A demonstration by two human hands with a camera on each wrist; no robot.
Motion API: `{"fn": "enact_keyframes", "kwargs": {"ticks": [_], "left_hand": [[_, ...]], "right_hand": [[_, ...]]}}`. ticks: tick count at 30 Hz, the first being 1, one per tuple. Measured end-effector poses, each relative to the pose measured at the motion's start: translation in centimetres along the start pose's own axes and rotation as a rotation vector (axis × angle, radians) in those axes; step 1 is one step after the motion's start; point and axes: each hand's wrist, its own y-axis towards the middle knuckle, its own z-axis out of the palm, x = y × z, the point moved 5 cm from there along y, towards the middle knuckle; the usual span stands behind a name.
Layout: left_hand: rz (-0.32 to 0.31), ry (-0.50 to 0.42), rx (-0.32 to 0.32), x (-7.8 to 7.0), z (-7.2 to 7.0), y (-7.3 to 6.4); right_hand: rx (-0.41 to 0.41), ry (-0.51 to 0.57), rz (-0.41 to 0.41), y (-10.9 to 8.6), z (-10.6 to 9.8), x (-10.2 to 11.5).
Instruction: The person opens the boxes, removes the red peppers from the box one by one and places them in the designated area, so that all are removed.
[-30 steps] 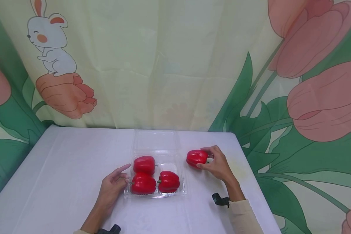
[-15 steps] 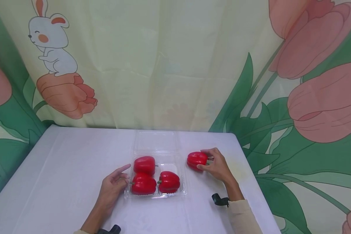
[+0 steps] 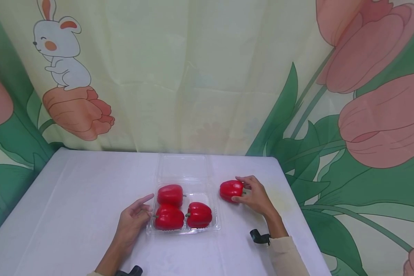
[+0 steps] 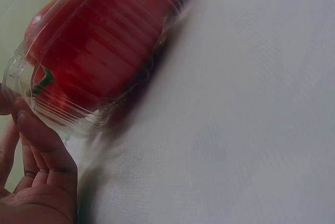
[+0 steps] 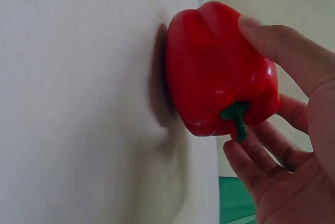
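Observation:
A clear plastic clamshell container (image 3: 186, 231) lies with its lid (image 3: 183, 166) folded back. Inside are three red bell peppers: one at the back left (image 3: 170, 194), one at the front left (image 3: 169, 217), one at the front right (image 3: 199, 215). My left hand (image 3: 134, 219) is at the container's left side; in the left wrist view thumb and finger pinch its rim (image 4: 15, 72). To the right of the container, my right hand (image 3: 257, 194) grips another red bell pepper (image 3: 231, 191) between thumb and fingers, its green stem (image 5: 238, 116) facing the palm.
A white cloth covers the table (image 3: 82, 191). Behind it hangs a curtain (image 3: 220, 76) printed with a rabbit and tulips. The back right compartment (image 3: 197, 194) of the container shows no pepper in it.
The right hand and its bell pepper have come slightly lower, toward the person. My left hand and the container stay where they were.

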Motion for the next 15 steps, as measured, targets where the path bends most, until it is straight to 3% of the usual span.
{"fn": "enact_keyframes", "kwargs": {"ticks": [15], "left_hand": [[-0.003, 0.007, -0.009, 0.1, 0.0, 0.0]], "right_hand": [[-0.055, -0.052, -0.057, -1.2, 0.0, 0.9]]}}
